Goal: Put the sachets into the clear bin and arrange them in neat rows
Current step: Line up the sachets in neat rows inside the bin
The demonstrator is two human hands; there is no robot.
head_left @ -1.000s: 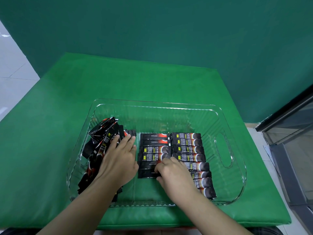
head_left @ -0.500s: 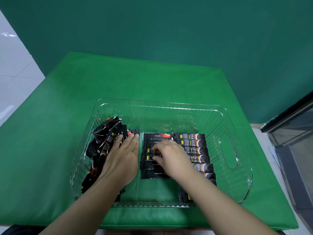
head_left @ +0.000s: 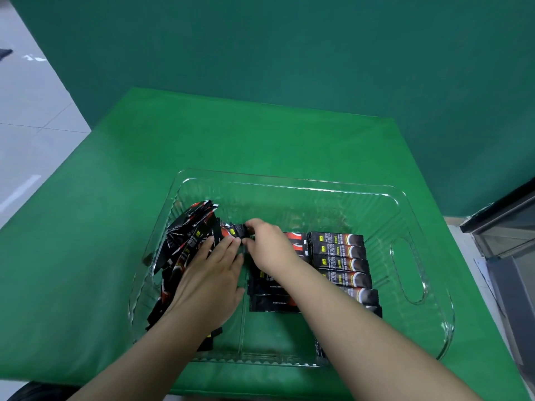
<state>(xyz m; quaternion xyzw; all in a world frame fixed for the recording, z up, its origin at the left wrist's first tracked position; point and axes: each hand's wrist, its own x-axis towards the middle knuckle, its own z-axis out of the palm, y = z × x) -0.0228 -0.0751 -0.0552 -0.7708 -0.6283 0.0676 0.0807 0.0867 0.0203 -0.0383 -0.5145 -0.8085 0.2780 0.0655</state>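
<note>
A clear bin (head_left: 289, 180) stands on the green table. Inside it, a loose heap of black sachets (head_left: 188, 230) leans against the left wall. Two neat rows lie flat: a right row (head_left: 341, 261) and a middle row (head_left: 272, 302), partly hidden under my right arm. My left hand (head_left: 208, 279) rests flat, fingers straight, on the heap's right side. My right hand (head_left: 269, 247) reaches across the middle row and pinches the end of one sachet (head_left: 236, 230) at the heap's top right.
The bin has a cut-out handle (head_left: 405, 273) in its right wall. The green cloth table (head_left: 202, 140) stretches beyond the bin to a dark green backdrop. A grey cabinet (head_left: 509, 244) stands at the right edge. Pale floor tiles show at far left.
My right hand has moved from the near end of the middle row up and left to the heap and taken hold of a sachet end. My left hand stays on the heap.
</note>
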